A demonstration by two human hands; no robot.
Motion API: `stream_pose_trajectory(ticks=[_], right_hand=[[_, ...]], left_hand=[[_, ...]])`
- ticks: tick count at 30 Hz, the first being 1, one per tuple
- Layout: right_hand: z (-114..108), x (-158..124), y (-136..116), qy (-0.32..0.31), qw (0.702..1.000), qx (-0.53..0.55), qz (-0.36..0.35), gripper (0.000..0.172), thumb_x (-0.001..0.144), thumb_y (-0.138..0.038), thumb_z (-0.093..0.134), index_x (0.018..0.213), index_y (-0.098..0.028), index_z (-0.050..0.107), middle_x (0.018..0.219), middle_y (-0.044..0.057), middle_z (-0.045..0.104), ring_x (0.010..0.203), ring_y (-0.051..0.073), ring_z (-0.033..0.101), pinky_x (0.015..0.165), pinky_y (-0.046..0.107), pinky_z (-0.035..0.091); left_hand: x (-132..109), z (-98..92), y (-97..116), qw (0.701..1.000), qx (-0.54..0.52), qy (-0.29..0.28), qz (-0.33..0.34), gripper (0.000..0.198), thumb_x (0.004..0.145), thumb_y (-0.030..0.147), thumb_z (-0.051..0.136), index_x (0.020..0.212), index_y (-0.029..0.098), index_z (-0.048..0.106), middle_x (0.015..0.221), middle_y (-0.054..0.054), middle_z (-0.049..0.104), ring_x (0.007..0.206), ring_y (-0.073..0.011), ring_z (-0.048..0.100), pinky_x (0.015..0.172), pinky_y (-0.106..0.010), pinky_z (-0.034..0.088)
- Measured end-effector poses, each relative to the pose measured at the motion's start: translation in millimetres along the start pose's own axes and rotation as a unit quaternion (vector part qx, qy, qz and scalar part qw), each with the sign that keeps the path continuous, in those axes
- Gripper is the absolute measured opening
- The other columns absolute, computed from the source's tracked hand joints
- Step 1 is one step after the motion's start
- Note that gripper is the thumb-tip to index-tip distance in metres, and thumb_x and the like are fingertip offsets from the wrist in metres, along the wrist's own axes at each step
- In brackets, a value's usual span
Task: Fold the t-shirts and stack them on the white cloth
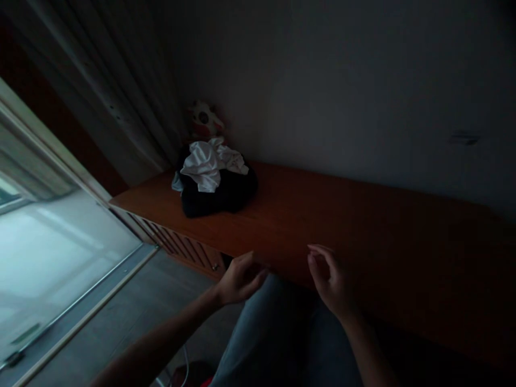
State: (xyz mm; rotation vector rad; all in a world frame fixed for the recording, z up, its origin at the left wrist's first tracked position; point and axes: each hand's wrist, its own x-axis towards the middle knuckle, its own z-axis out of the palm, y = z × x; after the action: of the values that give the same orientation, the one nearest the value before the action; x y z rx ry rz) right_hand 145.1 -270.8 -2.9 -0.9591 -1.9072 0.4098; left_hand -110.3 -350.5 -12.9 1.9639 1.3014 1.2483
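Note:
My left hand hovers at the front edge of a brown wooden cabinet top, its fingers curved and apart, with nothing seen in them. To its right, my right hand is over the same surface near the edge; thumb and fingers are bent with a gap between them, holding nothing. A heap of dark cloth lies on the left part of the top, beyond my left hand. Crumpled white cloth rests on this heap. Neither hand touches the cloth.
A skull-like plush toy sits behind the heap, by the wall. Curtains hang at the left, beside a bright glass door. Slatted cabinet doors face the floor. A white cable is near my legs.

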Motion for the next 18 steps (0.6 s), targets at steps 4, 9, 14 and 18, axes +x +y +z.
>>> stream_pose_trajectory(ticks=[4,9,14,18], right_hand=[[22,-20,-37,-0.018,0.998,0.066,-0.017,0.022,0.1,-0.029,0.055,0.12,-0.024,0.062,0.111,0.009,0.071,0.097,0.02,0.071,0.085,0.034,0.06],[45,-52,-55,-0.063,0.993,0.096,-0.034,0.023,0.099,-0.02,0.055,0.12,-0.025,0.061,0.104,0.006,0.071,0.093,0.018,0.07,0.084,0.031,0.059],[54,-62,-52,-0.067,0.994,0.081,-0.042,0.024,0.097,-0.017,0.056,0.119,-0.026,0.062,0.104,0.006,0.07,0.096,0.019,0.069,0.084,0.033,0.058],[52,-59,-51,-0.064,0.994,0.088,-0.027,0.025,0.098,-0.018,0.055,0.121,-0.026,0.061,0.104,0.005,0.069,0.092,0.017,0.068,0.083,0.031,0.058]], left_hand=[[-82,-1.7,-55,0.968,-0.05,0.138,-0.206,0.04,0.093,0.057,0.058,0.087,0.018,0.065,0.075,-0.002,0.064,0.065,-0.0135,0.057,0.061,-0.025,0.047],[-133,17.4,-140,0.916,0.033,0.185,-0.355,0.062,0.087,0.079,0.043,0.092,0.019,0.061,0.074,-0.002,0.061,0.06,-0.0139,0.057,0.056,-0.026,0.047],[-121,52.5,-174,0.935,0.16,0.059,-0.31,0.034,0.082,0.048,0.067,0.105,0.023,0.066,0.105,-0.008,0.066,0.101,-0.0248,0.062,0.091,-0.04,0.052],[-87,81.4,-201,0.92,0.265,-0.042,-0.285,0.039,0.085,0.031,0.064,0.122,0.021,0.065,0.124,-0.014,0.063,0.12,-0.0317,0.055,0.106,-0.047,0.042]])
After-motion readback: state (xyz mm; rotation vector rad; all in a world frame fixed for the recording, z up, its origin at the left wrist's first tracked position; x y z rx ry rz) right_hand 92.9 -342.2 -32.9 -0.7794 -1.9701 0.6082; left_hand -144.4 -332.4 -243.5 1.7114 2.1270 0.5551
